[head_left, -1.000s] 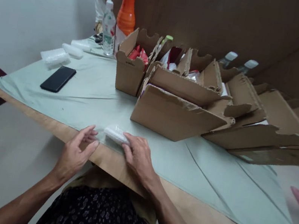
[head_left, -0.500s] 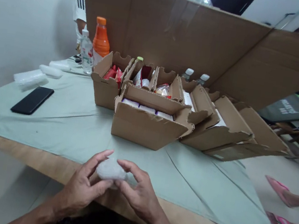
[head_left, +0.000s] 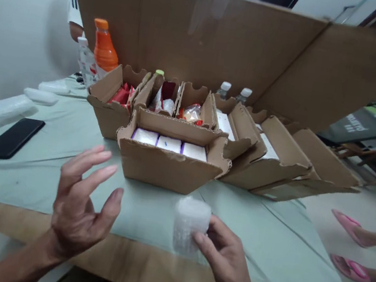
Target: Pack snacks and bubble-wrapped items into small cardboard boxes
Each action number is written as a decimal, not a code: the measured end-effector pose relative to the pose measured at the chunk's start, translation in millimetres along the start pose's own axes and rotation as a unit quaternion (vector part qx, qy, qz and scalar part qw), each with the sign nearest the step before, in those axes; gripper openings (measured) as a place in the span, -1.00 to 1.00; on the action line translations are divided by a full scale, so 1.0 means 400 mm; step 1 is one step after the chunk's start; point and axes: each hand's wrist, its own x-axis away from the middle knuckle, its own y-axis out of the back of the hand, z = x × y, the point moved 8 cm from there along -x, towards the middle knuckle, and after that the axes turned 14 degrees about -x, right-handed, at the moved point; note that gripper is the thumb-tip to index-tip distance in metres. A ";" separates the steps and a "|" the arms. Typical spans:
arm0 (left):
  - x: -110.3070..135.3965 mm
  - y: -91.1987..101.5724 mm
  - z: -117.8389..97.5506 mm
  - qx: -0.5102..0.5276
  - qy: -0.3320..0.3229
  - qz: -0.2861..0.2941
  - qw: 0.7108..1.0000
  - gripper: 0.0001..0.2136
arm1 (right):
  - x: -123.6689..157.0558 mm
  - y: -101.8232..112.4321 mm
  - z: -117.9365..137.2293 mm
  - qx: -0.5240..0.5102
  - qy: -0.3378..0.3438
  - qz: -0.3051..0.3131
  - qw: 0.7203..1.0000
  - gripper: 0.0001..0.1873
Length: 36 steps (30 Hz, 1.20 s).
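Observation:
My right hand (head_left: pixel 226 258) grips a small white bubble-wrapped packet (head_left: pixel 189 224), holding it upright above the green table cover (head_left: pixel 41 179). My left hand (head_left: pixel 82 200) hovers to the left of the packet with its fingers spread and nothing in it. Just beyond both hands stands an open cardboard box (head_left: pixel 169 167) with three white packs lined up inside.
Several more open cardboard boxes (head_left: pixel 264 158) stand behind, backed by a tall cardboard sheet (head_left: pixel 206 33). A black phone (head_left: pixel 11 137), white wrapped packets (head_left: pixel 39 96) and an orange bottle (head_left: pixel 104 50) are at the left. Another person's pink-shod feet (head_left: pixel 354 226) are at the right.
Both hands held the packet together at the table edge. Now my left hand has let go and opened, and my right hand has carried the packet to the right and turned it upright.

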 end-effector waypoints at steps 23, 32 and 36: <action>0.351 -0.176 0.060 0.331 0.323 0.326 0.824 -0.27 | -0.034 -0.188 -0.167 0.351 0.033 0.043 0.935 -0.66; 0.273 -0.200 0.016 0.325 0.251 0.468 0.782 -0.36 | 0.010 -0.132 0.002 0.021 0.051 -0.055 0.997 -0.89; 0.309 -0.219 -0.046 0.423 0.256 0.507 0.706 -0.37 | 0.006 -0.096 0.021 0.053 0.082 -0.140 0.985 -0.92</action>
